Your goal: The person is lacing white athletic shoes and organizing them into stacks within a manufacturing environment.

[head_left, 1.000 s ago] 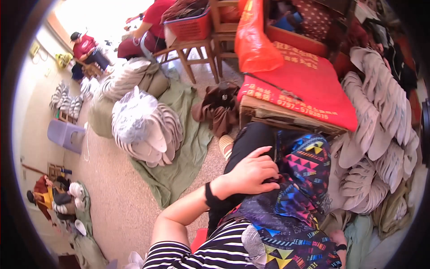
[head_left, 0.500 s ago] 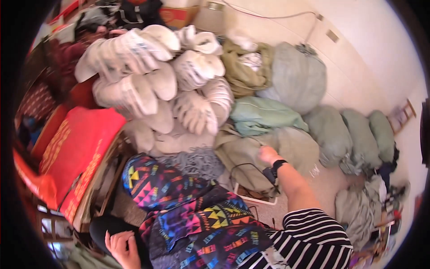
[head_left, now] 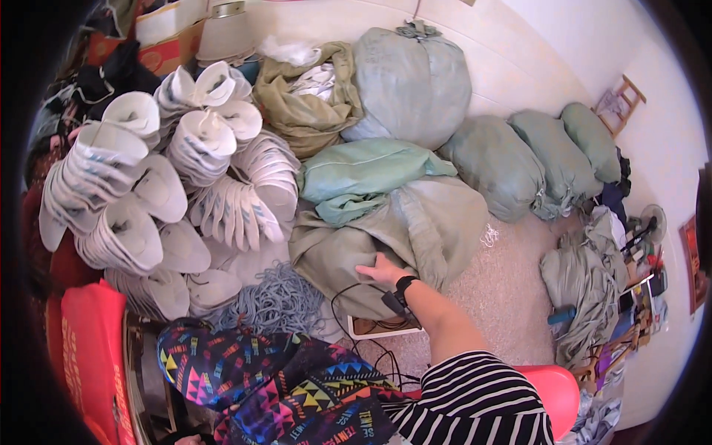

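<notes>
The right hand [head_left: 383, 273] reaches across a large, crumpled grey-green cloth sack [head_left: 445, 222] that lies slumped on the speckled floor [head_left: 512, 274]. Its thumb and one finger stand apart, that finger pointing left over the cloth; the remaining fingers are hard to make out, so I cannot tell whether the grip has hold of a fold or only lies against it. A black wristband [head_left: 405, 284] circles the wrist, and beside it hangs a small dark rectangular device [head_left: 393, 302].

Of the left hand [head_left: 191, 440], only a sliver shows at the lower edge; its grip is cut off, and whether it holds anything cannot be told.

Just below the sack, a shallow white-rimmed tray [head_left: 387, 334] is partly covered by the cloth, its brownish contents unclear. Thin black cables [head_left: 389, 363] loop around it, their ends hard to follow. A dark apron with bright triangles [head_left: 297, 378] covers the lap and hides part of the floor. Left of the sack lies a tangled heap of blue-grey cord [head_left: 282, 300], its lower side hidden behind the apron, and beyond it rise nested stacks of whitish, shoe-shaped pieces [head_left: 111, 163]. A folded, smooth green bag [head_left: 363, 170] rests against the sack's upper side, its underside out of sight.
</notes>
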Action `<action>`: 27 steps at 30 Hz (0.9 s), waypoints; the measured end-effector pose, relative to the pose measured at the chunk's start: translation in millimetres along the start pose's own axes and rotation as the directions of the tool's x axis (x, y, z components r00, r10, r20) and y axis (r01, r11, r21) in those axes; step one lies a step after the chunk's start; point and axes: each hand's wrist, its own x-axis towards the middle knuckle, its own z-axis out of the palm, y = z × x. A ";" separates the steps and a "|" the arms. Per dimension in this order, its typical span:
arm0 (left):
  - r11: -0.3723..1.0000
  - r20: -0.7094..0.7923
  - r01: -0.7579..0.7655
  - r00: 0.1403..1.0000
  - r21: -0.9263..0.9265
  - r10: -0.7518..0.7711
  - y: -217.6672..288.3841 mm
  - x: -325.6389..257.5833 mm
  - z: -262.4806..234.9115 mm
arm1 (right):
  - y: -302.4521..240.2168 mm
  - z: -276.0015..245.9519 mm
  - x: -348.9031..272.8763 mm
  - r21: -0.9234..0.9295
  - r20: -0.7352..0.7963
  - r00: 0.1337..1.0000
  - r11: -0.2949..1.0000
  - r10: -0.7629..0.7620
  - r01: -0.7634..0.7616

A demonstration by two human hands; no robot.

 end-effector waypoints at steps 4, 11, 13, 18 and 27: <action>0.999 0.054 0.046 0.997 0.008 -0.047 -4.0 11.3 4.6 | 12.6 -4.8 20.5 0.072 0.183 0.978 0.991 0.099 -0.114; 0.997 0.059 0.078 0.995 0.021 -0.079 -5.3 15.4 2.6 | 37.8 -23.0 31.7 -0.625 -0.518 0.828 0.756 -0.214 -0.196; 0.987 0.082 0.153 0.984 0.053 -0.157 -8.0 18.2 -0.3 | 50.8 -31.6 40.6 -0.658 -0.676 0.676 0.654 -0.294 -0.373; 0.966 0.066 0.256 0.964 0.023 -0.257 -17.4 16.0 -8.6 | 31.2 -74.0 44.9 -0.624 -0.699 0.626 0.722 -0.345 -0.298; 0.983 0.054 0.173 0.983 0.054 -0.176 -16.6 19.3 -0.2 | 27.5 -109.8 62.4 -0.410 -0.643 0.766 0.849 -0.011 -0.333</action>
